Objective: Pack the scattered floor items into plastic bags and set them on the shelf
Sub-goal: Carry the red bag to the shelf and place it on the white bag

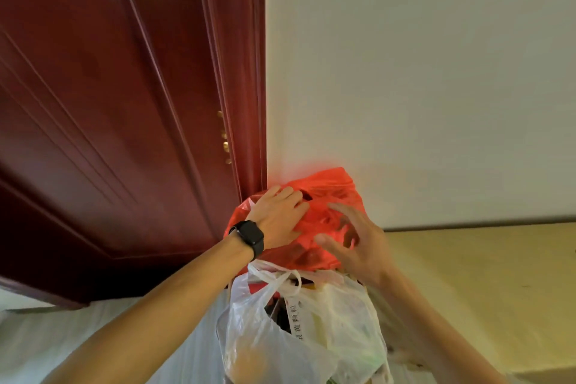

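Both hands are on the pile in the corner, so I take this for the setting-down end of the job. Furthest left stands the dark red door [109,103], and its frame meets the wall just behind the bags. My left hand [277,215], a watch [249,237] on its wrist, lies on top of the red bag [330,184] with the fingers nearly straight, pressing it back toward the frame; the fingertips sink into the folds, and I see no pinch. That red bag looks full and sits on a white bag [311,321], which has knotted handles and is bulging with packed things. My right hand [355,243] is at the red bag's near right side, fingers spread and a little bent, thumb out; whether it touches the plastic or hovers just off it I cannot tell. Right of that is the pale wall [420,72], with a yellow surface [483,274] below it. What carries the bags is hidden, so I cannot say they rest on the shelf. Two bags are packed and stacked; steadying the top one is left, and any leftover floor items are out of view.
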`<state>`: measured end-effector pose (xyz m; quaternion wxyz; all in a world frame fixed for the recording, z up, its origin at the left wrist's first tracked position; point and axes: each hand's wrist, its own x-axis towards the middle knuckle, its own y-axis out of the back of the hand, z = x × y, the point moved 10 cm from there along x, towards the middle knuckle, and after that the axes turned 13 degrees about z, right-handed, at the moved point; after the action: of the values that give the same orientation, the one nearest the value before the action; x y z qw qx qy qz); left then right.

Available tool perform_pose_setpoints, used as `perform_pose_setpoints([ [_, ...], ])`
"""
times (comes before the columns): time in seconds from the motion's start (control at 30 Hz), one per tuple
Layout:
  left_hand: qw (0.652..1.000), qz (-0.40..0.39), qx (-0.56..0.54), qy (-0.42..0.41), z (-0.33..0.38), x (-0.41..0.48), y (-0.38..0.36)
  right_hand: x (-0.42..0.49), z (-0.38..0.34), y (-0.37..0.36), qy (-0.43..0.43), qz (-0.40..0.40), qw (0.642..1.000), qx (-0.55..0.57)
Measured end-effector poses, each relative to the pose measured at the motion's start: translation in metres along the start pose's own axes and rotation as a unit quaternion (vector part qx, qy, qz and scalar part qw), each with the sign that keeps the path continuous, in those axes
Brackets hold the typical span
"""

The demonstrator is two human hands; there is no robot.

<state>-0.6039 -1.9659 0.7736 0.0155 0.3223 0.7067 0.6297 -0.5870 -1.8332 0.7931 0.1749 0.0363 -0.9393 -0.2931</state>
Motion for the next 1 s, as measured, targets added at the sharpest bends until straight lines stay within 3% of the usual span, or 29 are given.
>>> perform_pose_setpoints([
  [0.1,0.999,0.026,-0.044,-0.001,0.006,0.001,0.011,0.006,-0.002,0.003,-0.01,0.066,0.998,-0.013],
  [0.17,0.984,0.006,-0.158,0.088,-0.008,-0.007,0.021,0.016,-0.003,0.027,-0.012,0.129,0.992,-0.003],
  [0.2,0.955,-0.008,-0.244,0.169,-0.022,-0.017,0.021,0.024,-0.003,0.048,-0.013,0.171,0.985,-0.004],
  [0.27,0.862,-0.025,-0.392,0.32,-0.048,-0.051,0.009,0.044,0.015,0.082,-0.041,0.234,0.971,-0.019],
  [0.33,0.814,-0.011,-0.407,0.413,-0.065,-0.088,-0.01,0.062,0.053,0.076,-0.103,0.217,0.969,-0.056],
  [0.47,0.763,0.015,-0.388,0.517,-0.057,-0.129,-0.042,0.05,0.139,-0.002,-0.238,0.114,0.959,-0.102],
  [0.53,0.785,0.031,-0.353,0.508,-0.054,-0.127,-0.038,0.035,0.157,-0.019,-0.29,0.111,0.946,-0.088],
  [0.67,0.923,0.083,-0.163,0.34,-0.041,-0.09,0.004,0.03,0.159,-0.016,-0.295,0.11,0.944,-0.099],
  [0.73,0.941,0.142,-0.143,0.271,-0.03,-0.064,0.032,0.03,0.152,-0.009,-0.283,0.121,0.946,-0.101],
  [0.8,0.948,0.152,-0.145,0.239,-0.025,-0.038,0.039,0.027,0.136,0.001,-0.251,0.159,0.951,-0.083],
  [0.87,0.969,0.091,-0.11,0.199,-0.018,-0.017,0.022,0.02,0.112,0.012,-0.206,0.218,0.951,-0.07],
  [0.93,0.975,-0.026,-0.109,0.194,-0.008,-0.019,-0.021,0.013,0.072,0.02,-0.103,0.259,0.953,-0.12],
  [1.0,0.953,-0.128,-0.145,0.233,0.002,-0.044,-0.067,0.01,0.032,0.004,0.03,0.216,0.957,-0.192],
])
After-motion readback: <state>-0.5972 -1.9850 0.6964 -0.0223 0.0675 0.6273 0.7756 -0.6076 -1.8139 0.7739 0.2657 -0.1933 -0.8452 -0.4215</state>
